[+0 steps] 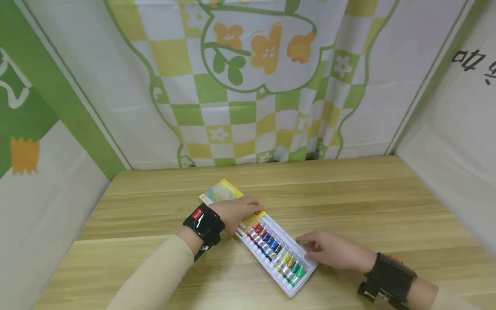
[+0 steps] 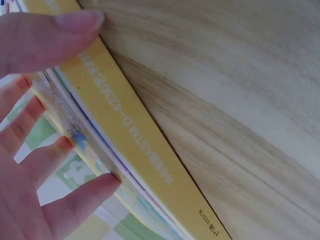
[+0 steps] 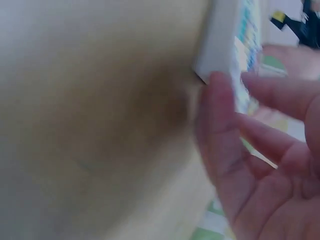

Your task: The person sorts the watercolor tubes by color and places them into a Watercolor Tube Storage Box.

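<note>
My left hand [image 1: 236,212] grips a yellow cardboard paint box [image 1: 228,189]. In the left wrist view its thumb lies on the yellow printed side [image 2: 117,100] and its fingertips touch the picture face. Out of the box's near end extends a white plastic tray [image 1: 282,231], slanting towards the lower right. Paint tubes [image 1: 273,245] lie in it in a row, red, blue, yellow and green among them, with white caps. My right hand [image 1: 333,249] pinches the tray's outer end at the right corner. In the right wrist view thumb and fingers meet around that white corner [image 3: 217,55].
Under both hands is a wood-grain table [image 1: 155,215]. A checked green and yellow curtain [image 1: 244,112] hangs behind its back edge, with printed panels [image 1: 457,142] at the sides. Each wrist wears a black strap with a camera [image 1: 391,275].
</note>
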`<state>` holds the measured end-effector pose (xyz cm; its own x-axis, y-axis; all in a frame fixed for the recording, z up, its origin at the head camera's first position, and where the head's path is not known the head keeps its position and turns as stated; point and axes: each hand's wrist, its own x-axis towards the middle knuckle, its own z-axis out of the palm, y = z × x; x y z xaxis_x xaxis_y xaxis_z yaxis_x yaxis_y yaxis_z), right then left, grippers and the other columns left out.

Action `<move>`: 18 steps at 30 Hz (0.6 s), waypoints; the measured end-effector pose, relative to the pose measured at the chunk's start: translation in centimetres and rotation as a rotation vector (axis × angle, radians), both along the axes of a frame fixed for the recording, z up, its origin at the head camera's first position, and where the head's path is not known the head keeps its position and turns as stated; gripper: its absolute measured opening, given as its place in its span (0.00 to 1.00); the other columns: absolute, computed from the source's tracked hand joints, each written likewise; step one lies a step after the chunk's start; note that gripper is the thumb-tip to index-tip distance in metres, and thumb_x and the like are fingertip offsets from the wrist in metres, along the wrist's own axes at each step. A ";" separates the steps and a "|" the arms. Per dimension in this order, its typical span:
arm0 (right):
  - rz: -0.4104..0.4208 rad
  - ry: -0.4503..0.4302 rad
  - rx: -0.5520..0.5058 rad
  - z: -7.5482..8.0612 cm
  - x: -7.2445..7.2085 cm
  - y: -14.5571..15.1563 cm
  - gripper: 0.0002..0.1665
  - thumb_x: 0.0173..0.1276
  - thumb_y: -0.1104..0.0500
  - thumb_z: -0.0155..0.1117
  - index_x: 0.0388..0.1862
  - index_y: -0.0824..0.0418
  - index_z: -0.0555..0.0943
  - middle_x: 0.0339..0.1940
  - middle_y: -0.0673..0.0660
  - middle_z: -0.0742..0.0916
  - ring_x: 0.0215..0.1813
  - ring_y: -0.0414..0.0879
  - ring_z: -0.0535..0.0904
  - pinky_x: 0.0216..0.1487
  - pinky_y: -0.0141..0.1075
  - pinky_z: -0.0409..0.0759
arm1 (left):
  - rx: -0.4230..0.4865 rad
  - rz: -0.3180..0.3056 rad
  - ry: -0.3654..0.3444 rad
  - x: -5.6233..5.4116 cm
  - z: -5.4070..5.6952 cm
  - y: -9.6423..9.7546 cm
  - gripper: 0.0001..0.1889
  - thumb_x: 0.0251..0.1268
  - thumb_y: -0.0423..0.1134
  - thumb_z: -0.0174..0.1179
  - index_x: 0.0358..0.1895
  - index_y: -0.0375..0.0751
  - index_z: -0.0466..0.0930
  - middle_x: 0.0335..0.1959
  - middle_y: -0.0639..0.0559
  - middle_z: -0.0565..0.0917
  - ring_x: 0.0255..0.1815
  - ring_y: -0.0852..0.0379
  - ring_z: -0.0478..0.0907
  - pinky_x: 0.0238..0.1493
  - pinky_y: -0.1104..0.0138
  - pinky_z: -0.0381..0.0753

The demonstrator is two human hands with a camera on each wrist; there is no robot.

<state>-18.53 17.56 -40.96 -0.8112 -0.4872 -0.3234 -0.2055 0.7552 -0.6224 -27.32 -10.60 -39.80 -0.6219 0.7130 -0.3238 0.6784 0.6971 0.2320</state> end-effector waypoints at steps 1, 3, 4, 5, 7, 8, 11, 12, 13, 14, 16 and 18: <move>-0.018 -0.021 -0.017 -0.2 0.3 0.1 0.25 0.67 0.60 0.66 0.63 0.62 0.79 0.32 0.49 0.81 0.23 0.38 0.72 0.22 0.30 0.74 | 0.004 -0.002 0.001 0.0 0.1 0.0 0.52 0.39 0.18 0.70 0.74 0.51 0.63 0.72 0.50 0.65 0.69 0.53 0.68 0.42 0.70 0.79; -0.050 -0.043 -0.037 -0.4 0.7 0.0 0.24 0.67 0.62 0.65 0.62 0.61 0.80 0.35 0.51 0.82 0.22 0.39 0.74 0.21 0.32 0.75 | 0.006 -0.006 0.005 0.1 0.2 0.1 0.52 0.39 0.18 0.71 0.74 0.51 0.64 0.72 0.50 0.66 0.69 0.53 0.68 0.46 0.68 0.80; -0.062 -0.049 -0.042 -0.5 0.8 -0.1 0.24 0.66 0.62 0.65 0.62 0.60 0.80 0.36 0.52 0.82 0.22 0.40 0.74 0.21 0.32 0.76 | 0.008 -0.008 0.005 0.1 0.2 0.1 0.52 0.38 0.19 0.71 0.74 0.50 0.64 0.72 0.50 0.66 0.69 0.53 0.67 0.49 0.68 0.80; -0.066 -0.042 -0.037 -0.5 0.9 -0.2 0.24 0.66 0.63 0.65 0.62 0.61 0.80 0.36 0.52 0.82 0.22 0.40 0.75 0.21 0.33 0.76 | 0.012 -0.012 0.005 0.2 0.2 0.2 0.52 0.38 0.19 0.71 0.74 0.50 0.64 0.72 0.49 0.66 0.70 0.53 0.67 0.51 0.67 0.80; -0.063 -0.020 -0.022 -0.5 0.9 -0.5 0.24 0.66 0.64 0.65 0.62 0.61 0.80 0.36 0.53 0.82 0.22 0.41 0.74 0.20 0.32 0.75 | 0.015 -0.014 0.002 0.3 0.2 0.2 0.52 0.37 0.18 0.70 0.74 0.49 0.64 0.72 0.50 0.66 0.71 0.53 0.66 0.53 0.67 0.79; -0.060 -0.010 -0.015 -0.5 0.8 -0.6 0.24 0.66 0.64 0.65 0.62 0.62 0.80 0.35 0.52 0.82 0.21 0.41 0.74 0.20 0.32 0.75 | 0.010 -0.012 -0.001 0.4 0.2 0.3 0.53 0.38 0.17 0.70 0.74 0.50 0.63 0.72 0.50 0.66 0.71 0.54 0.65 0.52 0.68 0.79; -0.050 0.009 -0.004 -0.5 0.5 -0.9 0.24 0.66 0.65 0.64 0.62 0.62 0.79 0.33 0.52 0.80 0.21 0.41 0.73 0.19 0.32 0.74 | 0.000 -0.011 -0.001 0.5 0.3 0.4 0.53 0.38 0.17 0.69 0.75 0.50 0.63 0.73 0.50 0.65 0.73 0.54 0.64 0.51 0.68 0.79; -0.051 0.014 -0.004 -0.5 0.4 -0.9 0.24 0.66 0.65 0.64 0.62 0.63 0.79 0.34 0.52 0.80 0.21 0.41 0.73 0.19 0.32 0.73 | -0.003 -0.011 0.000 0.5 0.4 0.4 0.52 0.39 0.17 0.68 0.75 0.50 0.63 0.74 0.50 0.65 0.73 0.53 0.63 0.52 0.68 0.79; -0.056 0.016 -0.004 -0.5 0.3 -1.0 0.24 0.66 0.65 0.64 0.62 0.63 0.79 0.34 0.52 0.81 0.21 0.41 0.73 0.19 0.32 0.73 | -0.005 -0.012 0.002 0.5 0.4 0.4 0.52 0.39 0.17 0.69 0.75 0.50 0.63 0.74 0.50 0.65 0.73 0.53 0.63 0.52 0.67 0.79; -0.061 0.018 -0.006 -0.5 0.2 -1.0 0.24 0.66 0.65 0.64 0.62 0.63 0.79 0.35 0.53 0.81 0.21 0.41 0.73 0.19 0.32 0.73 | -0.008 -0.015 0.006 0.5 0.4 0.5 0.52 0.40 0.18 0.69 0.75 0.50 0.62 0.74 0.50 0.64 0.74 0.53 0.63 0.54 0.67 0.79; -0.063 0.027 -0.009 -0.6 0.0 -1.2 0.24 0.65 0.66 0.64 0.61 0.63 0.79 0.37 0.54 0.83 0.21 0.41 0.73 0.19 0.32 0.74 | -0.012 -0.020 0.013 0.4 0.4 0.5 0.52 0.40 0.18 0.70 0.75 0.50 0.62 0.74 0.49 0.64 0.74 0.53 0.63 0.56 0.66 0.79; -0.071 0.031 -0.010 -0.7 -0.1 -1.4 0.24 0.65 0.66 0.64 0.61 0.63 0.80 0.39 0.55 0.85 0.21 0.41 0.73 0.19 0.32 0.73 | -0.019 -0.019 0.017 0.4 0.3 0.5 0.52 0.40 0.19 0.71 0.75 0.51 0.63 0.74 0.49 0.64 0.74 0.53 0.63 0.56 0.66 0.79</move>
